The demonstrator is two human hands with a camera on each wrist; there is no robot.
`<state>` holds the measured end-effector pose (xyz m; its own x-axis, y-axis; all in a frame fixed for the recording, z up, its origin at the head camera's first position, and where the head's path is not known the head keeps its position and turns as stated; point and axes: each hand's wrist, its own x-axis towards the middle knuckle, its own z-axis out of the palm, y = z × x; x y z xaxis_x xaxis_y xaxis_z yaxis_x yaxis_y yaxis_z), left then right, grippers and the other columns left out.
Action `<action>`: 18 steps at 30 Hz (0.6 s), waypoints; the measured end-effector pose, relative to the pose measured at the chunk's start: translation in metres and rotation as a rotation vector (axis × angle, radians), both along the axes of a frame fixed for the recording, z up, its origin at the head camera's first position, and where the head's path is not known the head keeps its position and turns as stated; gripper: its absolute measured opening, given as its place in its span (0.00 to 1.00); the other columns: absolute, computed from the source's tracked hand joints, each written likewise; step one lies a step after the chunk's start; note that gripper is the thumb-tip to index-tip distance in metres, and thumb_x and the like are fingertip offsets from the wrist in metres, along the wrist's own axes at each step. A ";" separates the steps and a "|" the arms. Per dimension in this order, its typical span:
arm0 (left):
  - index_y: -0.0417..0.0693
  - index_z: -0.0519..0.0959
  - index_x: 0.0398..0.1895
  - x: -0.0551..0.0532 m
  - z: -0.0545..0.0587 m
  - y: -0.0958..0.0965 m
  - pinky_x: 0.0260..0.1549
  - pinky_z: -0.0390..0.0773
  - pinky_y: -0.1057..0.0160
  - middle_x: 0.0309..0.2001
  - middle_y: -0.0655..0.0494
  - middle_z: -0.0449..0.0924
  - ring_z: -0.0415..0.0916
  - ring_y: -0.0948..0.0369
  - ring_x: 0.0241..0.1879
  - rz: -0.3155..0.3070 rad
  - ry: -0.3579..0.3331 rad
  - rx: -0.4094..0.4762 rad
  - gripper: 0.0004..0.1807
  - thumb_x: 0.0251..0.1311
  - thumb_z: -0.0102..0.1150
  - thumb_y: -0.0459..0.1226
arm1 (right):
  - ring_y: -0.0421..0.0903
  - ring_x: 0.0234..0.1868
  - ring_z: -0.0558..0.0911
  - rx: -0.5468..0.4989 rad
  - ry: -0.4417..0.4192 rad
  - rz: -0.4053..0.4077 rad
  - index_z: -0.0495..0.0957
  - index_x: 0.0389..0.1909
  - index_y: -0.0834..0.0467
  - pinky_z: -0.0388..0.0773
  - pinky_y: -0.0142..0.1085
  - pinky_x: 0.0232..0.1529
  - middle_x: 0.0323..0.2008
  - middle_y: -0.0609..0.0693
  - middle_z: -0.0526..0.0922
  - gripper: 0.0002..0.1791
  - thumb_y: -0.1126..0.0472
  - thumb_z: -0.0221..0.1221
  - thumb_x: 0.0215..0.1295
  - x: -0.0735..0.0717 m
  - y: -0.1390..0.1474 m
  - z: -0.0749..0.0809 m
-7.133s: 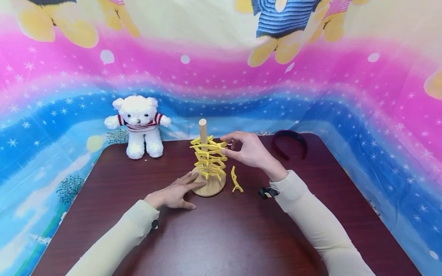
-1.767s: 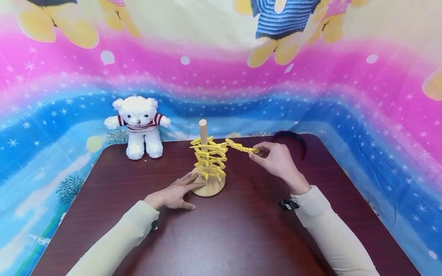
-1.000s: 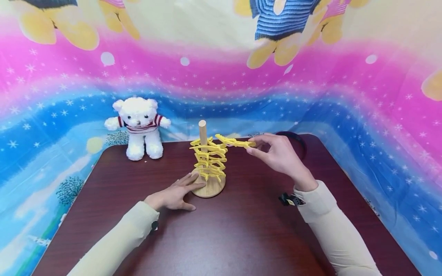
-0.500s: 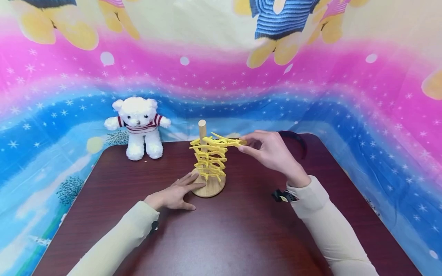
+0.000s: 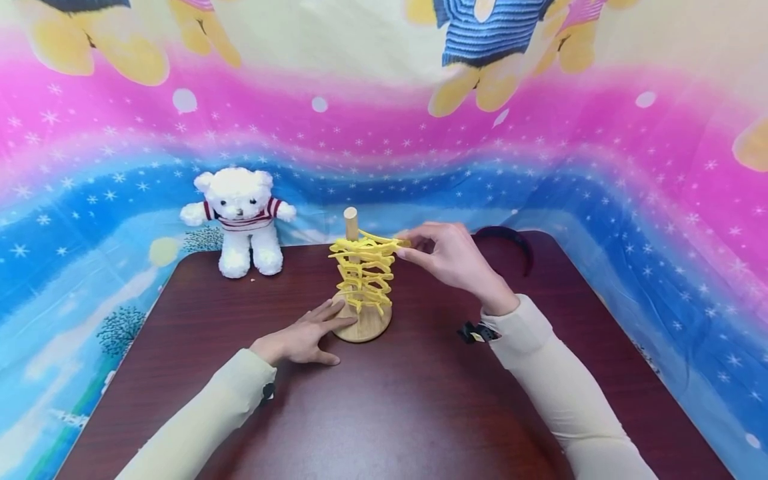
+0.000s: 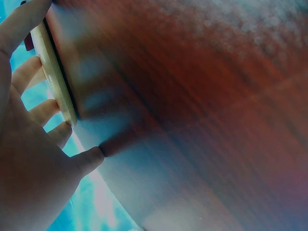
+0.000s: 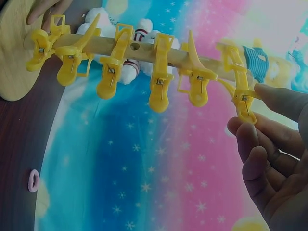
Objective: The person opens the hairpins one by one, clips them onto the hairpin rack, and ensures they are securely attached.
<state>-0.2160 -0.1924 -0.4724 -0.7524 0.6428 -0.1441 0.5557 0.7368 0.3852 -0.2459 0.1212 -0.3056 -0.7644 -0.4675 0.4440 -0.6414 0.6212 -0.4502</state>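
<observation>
A light wooden post [image 5: 351,225] stands upright on a round wooden base [image 5: 371,328]. Several yellow spring-loaded hair clips [image 7: 160,84] are clamped along it, one above another. My right hand [image 5: 453,257] pinches the handle of the topmost hair clip [image 7: 236,62] between thumb and fingers. In the right wrist view, this clip's jaws lie across the upper part of the post. My left hand [image 5: 303,340] lies with fingers spread; its fingertips touch the near left of the base, whose edge also shows in the left wrist view.
On the dark red-brown table [image 5: 384,413], a white teddy bear [image 5: 240,200] in a striped top stands at the back left. A dark headband [image 5: 521,250] lies at the back right, behind my right hand. A small pink ring [image 7: 33,181] sits near the table's edge.
A hair clip lay on the table right of the base; my right hand has picked it up and carried it left onto the upper post. My left hand has kept its place.
</observation>
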 end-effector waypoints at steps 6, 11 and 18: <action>0.64 0.58 0.78 0.001 0.000 0.001 0.70 0.51 0.30 0.82 0.45 0.40 0.36 0.40 0.80 0.001 -0.011 0.005 0.47 0.57 0.69 0.54 | 0.37 0.32 0.82 -0.012 0.003 0.023 0.88 0.45 0.49 0.78 0.34 0.35 0.34 0.42 0.87 0.12 0.50 0.68 0.63 -0.004 -0.008 0.001; 0.65 0.58 0.78 0.001 -0.001 0.001 0.70 0.51 0.30 0.82 0.45 0.40 0.36 0.40 0.80 0.003 -0.014 0.011 0.47 0.57 0.69 0.54 | 0.37 0.31 0.82 -0.022 0.005 0.014 0.88 0.44 0.50 0.79 0.35 0.36 0.33 0.43 0.87 0.12 0.51 0.68 0.62 -0.007 -0.013 0.002; 0.66 0.58 0.78 0.000 0.000 0.001 0.71 0.50 0.31 0.82 0.46 0.40 0.36 0.40 0.80 0.005 -0.023 0.009 0.47 0.57 0.69 0.54 | 0.37 0.31 0.83 -0.014 0.015 0.004 0.89 0.44 0.50 0.80 0.35 0.36 0.32 0.43 0.87 0.12 0.51 0.67 0.63 -0.010 -0.020 0.002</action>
<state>-0.2159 -0.1914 -0.4723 -0.7521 0.6403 -0.1560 0.5428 0.7361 0.4043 -0.2560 0.1007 -0.3035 -0.7558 -0.4641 0.4620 -0.6506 0.6125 -0.4490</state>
